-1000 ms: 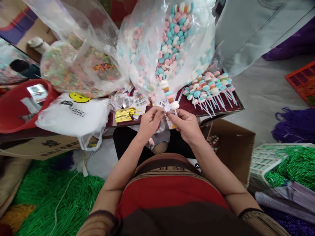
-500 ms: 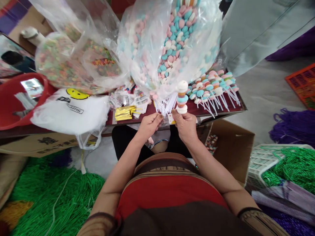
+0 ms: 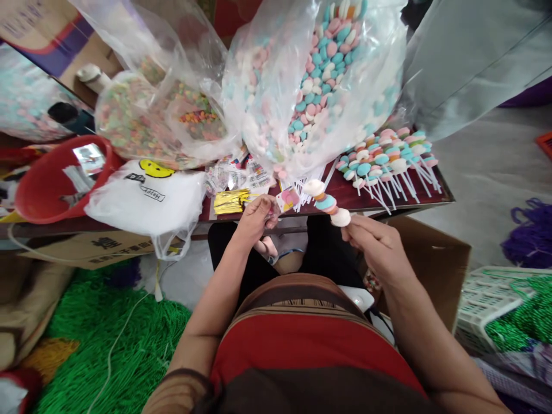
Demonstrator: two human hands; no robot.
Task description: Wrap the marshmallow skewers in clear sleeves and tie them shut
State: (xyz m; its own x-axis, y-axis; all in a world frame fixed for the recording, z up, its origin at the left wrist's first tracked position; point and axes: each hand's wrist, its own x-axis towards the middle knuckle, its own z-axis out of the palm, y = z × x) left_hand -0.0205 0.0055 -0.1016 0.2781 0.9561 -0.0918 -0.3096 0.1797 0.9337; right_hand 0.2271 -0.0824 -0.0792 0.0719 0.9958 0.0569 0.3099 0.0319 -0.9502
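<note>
My right hand point(image 3: 373, 238) is closed at the base of a candy skewer point(image 3: 326, 203), whose white, orange, blue and pink pieces tilt up to the left. My left hand point(image 3: 257, 218) pinches a small clear packet with a pink and yellow printed label point(image 3: 287, 199). White sticks point(image 3: 305, 192) lie on the table behind the skewer. Gold twist ties point(image 3: 230, 202) lie just left of my left hand. Several candy skewers point(image 3: 388, 158) are piled on the table at the right, their white sticks pointing toward me.
Large clear bags of pastel candy point(image 3: 267, 98) and small colourful candy point(image 3: 133, 115) stand at the back. A red basin point(image 3: 47, 190) and a white smiley bag point(image 3: 146, 198) sit at the left. Below are an open cardboard box point(image 3: 444, 253) and a white crate point(image 3: 483, 299).
My hands have moved apart. My right hand went right with the skewer, which now tilts left instead of standing upright. The labelled packet now shows at my left hand's fingertips.
</note>
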